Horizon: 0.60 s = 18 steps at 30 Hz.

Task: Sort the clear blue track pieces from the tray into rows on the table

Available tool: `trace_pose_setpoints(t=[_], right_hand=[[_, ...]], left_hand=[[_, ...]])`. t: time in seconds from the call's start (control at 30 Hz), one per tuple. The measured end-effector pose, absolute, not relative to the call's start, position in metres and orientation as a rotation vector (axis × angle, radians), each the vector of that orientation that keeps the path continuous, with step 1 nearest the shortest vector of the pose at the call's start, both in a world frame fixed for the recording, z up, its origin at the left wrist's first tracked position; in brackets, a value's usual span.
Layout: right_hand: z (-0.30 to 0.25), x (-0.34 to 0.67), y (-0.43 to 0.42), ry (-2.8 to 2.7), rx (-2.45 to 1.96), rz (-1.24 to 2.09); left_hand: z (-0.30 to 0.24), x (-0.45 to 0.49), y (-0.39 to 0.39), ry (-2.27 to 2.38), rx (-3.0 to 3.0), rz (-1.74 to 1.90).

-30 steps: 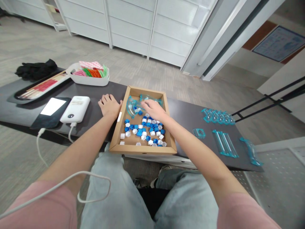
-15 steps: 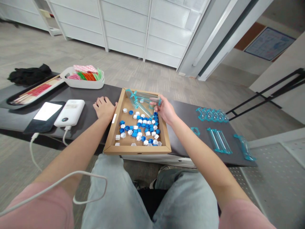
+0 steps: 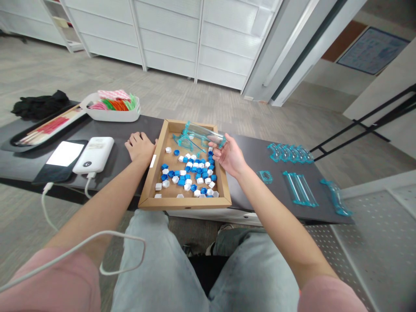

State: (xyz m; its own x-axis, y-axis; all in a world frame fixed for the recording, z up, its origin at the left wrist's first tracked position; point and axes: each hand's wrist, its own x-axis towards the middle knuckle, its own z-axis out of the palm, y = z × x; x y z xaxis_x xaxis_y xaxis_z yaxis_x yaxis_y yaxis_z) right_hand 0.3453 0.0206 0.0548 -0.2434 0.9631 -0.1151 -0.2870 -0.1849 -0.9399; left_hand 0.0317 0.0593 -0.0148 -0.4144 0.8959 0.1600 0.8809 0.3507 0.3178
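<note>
Right hand [image 3: 230, 157] half-curled round one end of a clear tube [image 3: 205, 131], over the box [image 3: 185, 203] around 1 o'clock; left hand [image 3: 140, 147] spread, empty on the table [image 3: 250, 151] at 10, probably steadying things.

Grey, faintly streaked floor [image 3: 169, 93] stretches beyond the left hand [image 3: 140, 146] and the right hand [image 3: 229, 155], back to a row of white cabinets [image 3: 169, 41] with horizontal seams. Soft light whitens the cabinet fronts past the right hand. Far off beyond the left hand stands an open shelf [image 3: 66, 28]. Well to the right hand's right are a grey upright frame [image 3: 281, 52], a bluish wall board [image 3: 373, 50] and black bars [image 3: 367, 125]; nearer, a perforated pale panel [image 3: 386, 221] adjoins the dark bench [image 3: 255, 151].
</note>
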Motion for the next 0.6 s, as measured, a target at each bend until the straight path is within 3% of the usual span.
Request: trace_pose_setpoints(t=[0.47, 0.6], right_hand=[[0.063, 0.349, -0.047, -1.613, -1.078, 1.658], [0.064, 0.359, -0.066, -1.553, -1.156, 1.668]], left_hand=[[-0.016, 0.03, 0.063, 2.543, 1.656, 0.556], [-0.016, 0.03, 0.062, 2.544, 1.668, 0.549]])
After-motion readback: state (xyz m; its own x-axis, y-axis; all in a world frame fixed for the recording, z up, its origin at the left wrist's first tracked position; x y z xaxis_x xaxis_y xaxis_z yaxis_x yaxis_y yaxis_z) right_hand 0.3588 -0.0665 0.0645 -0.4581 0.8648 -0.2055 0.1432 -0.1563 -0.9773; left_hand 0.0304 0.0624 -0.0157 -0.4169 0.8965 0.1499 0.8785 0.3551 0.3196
